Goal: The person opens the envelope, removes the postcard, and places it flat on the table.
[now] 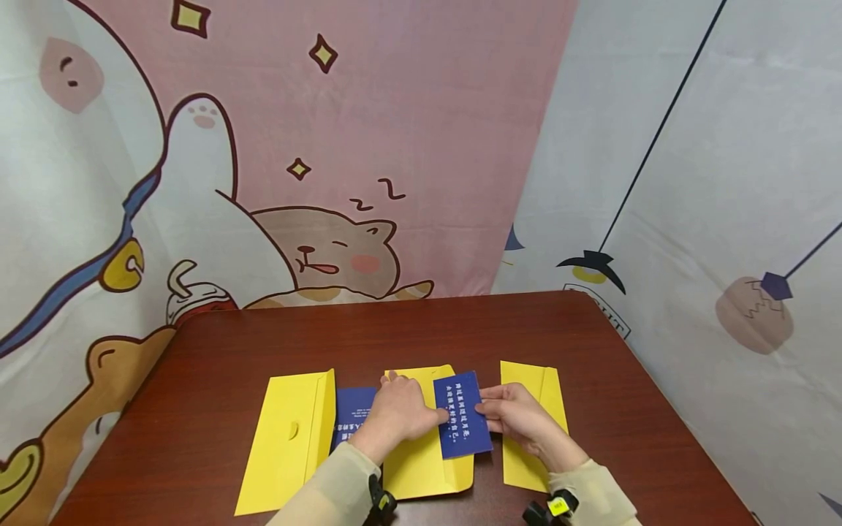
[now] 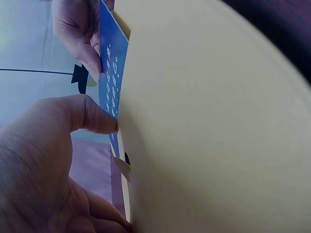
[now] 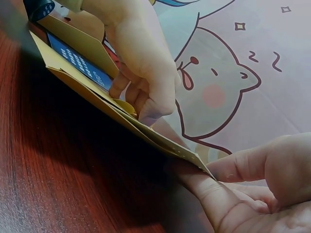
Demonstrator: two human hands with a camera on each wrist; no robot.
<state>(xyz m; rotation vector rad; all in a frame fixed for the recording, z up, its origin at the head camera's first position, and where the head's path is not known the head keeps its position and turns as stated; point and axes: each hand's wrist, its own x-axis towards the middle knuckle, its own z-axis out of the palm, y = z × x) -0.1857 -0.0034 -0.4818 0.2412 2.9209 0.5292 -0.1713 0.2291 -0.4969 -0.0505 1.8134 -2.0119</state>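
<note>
A dark blue card (image 1: 463, 427) with white writing overlaps the right part of the middle yellow envelope (image 1: 421, 467). My right hand (image 1: 522, 416) pinches the card's right edge between thumb and fingers. My left hand (image 1: 397, 409) lies over the upper part of that envelope and grips it, its thumb reaching to the card's left side. In the left wrist view, the left thumb (image 2: 99, 116) presses against the card where it meets the envelope's edge. Beside the left hand lies a second blue card (image 1: 355, 409), partly hidden by that hand and arm.
Another yellow envelope (image 1: 283, 438), with a rounded tab on its front, lies at the left. A third yellow envelope (image 1: 522, 464) lies under the right hand. All rest on a dark red-brown wooden table (image 1: 460, 321), with printed cloth (image 1: 421, 109) hanging behind it.
</note>
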